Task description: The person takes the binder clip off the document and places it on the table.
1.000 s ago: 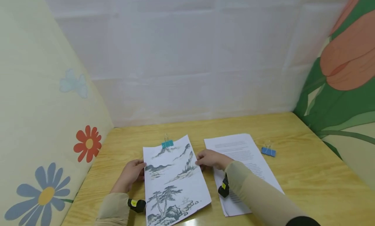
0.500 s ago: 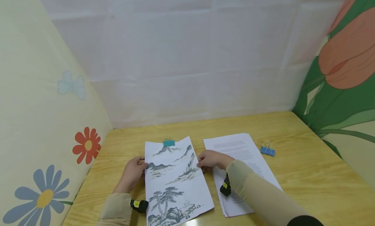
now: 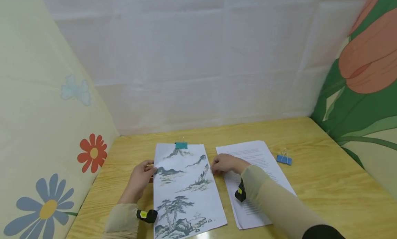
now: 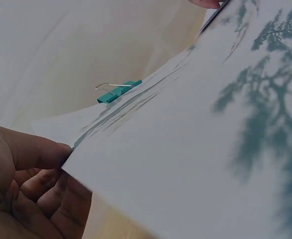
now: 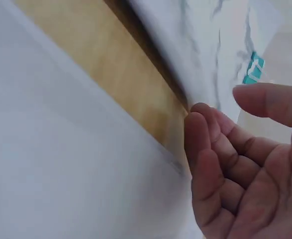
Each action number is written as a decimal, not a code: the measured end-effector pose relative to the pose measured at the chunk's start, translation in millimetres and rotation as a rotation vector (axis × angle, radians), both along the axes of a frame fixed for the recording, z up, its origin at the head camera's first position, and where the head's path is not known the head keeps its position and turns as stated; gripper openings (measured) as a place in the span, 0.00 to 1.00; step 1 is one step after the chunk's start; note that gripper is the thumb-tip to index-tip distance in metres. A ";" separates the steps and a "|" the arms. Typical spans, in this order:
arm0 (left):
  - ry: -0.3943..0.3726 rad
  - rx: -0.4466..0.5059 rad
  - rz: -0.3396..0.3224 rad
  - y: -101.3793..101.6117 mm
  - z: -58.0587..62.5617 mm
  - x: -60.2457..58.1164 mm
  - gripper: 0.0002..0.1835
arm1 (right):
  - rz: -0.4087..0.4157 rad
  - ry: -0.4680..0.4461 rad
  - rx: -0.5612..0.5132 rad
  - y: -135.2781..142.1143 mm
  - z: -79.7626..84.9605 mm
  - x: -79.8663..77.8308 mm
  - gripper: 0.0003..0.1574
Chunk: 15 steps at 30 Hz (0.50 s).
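A sheet printed with an ink landscape of mountains and pines (image 3: 186,187) has a teal binder clip (image 3: 181,145) on its top edge. My left hand (image 3: 138,178) pinches the sheet's left edge; in the left wrist view the thumb (image 4: 41,152) lies on top and the fingers are underneath. Beside the right edge is my right hand (image 3: 228,163). Its thumb (image 5: 265,102) stands apart from the loosely bent fingers (image 5: 205,144) in the right wrist view, and nothing is between them. The fingertips are right at the sheet's edge.
A stack of text pages (image 3: 254,156) lies right of the landscape sheet, partly under the right forearm. Farther right on the wooden table (image 3: 325,184) sits a blue binder clip (image 3: 284,159). A white cloth backdrop (image 3: 198,66) rises behind, with painted panels at both sides.
The sheet's top edge has levelled, and the teal clip has shifted slightly up and right. My right hand, earlier at the sheet's right edge, has moved slightly up and right.
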<state>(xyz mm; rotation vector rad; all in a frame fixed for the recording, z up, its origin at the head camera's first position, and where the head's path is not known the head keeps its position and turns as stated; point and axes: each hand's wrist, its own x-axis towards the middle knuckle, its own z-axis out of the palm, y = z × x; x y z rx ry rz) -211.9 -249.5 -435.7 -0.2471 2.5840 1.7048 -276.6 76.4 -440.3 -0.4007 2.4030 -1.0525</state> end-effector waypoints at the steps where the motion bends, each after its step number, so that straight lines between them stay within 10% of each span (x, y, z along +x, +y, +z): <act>1: 0.003 0.003 0.001 -0.1 1.1 0.6 0.19 | -0.019 0.012 -0.007 1.0 2.1 -3.5 0.10; 15: 0.041 0.047 -0.025 3.7 21.9 10.5 0.18 | -0.115 0.300 -0.244 -20.8 48.9 -18.1 0.20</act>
